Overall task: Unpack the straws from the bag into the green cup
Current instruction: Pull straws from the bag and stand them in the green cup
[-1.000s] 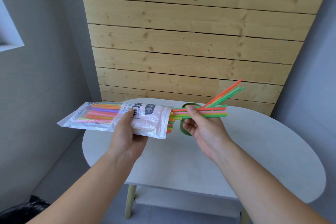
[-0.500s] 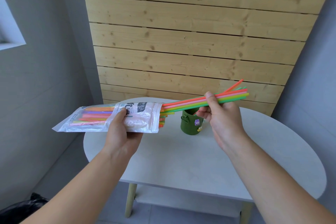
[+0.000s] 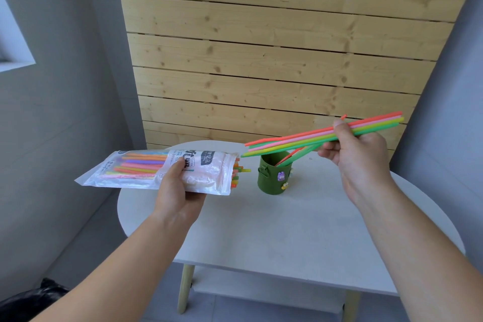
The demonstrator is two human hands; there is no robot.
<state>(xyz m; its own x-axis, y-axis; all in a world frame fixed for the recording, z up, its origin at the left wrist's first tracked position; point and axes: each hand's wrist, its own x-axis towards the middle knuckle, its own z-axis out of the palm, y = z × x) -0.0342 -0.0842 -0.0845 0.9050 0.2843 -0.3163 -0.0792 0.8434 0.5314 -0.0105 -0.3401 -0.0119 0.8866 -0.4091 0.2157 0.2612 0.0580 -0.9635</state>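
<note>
Our right hand (image 3: 358, 154) pinches a bundle (image 3: 300, 138) of straws between the thumb and curled fingers, above and right of the cup (image 3: 271, 180). The bundle lies almost level, and its free ends sit just above the cup's left rim. Our left hand (image 3: 177, 191) grips the bag (image 3: 209, 170) around its middle, left of the cup, with the open mouth facing the cup.

A second ago the bundle's ends were in the bag mouth and the right hand hid the cup. Now the bundle is fully clear of the bag and higher, and the hand has moved to the cup's right. We judge that this batch is out of the bag. It remains to tip the bundle upright and lower it into the cup.

A few leaning straws (image 3: 295, 155) already stand in the cup, slanting right. They take up part of the opening and may catch incoming ends. The bagged straws (image 3: 146, 165) remain, and some ends poke out toward the cup, so they could slip out if the bag tilts. The cup stands on a white table (image 3: 261, 230), with a plank wall (image 3: 261, 60) behind it.
</note>
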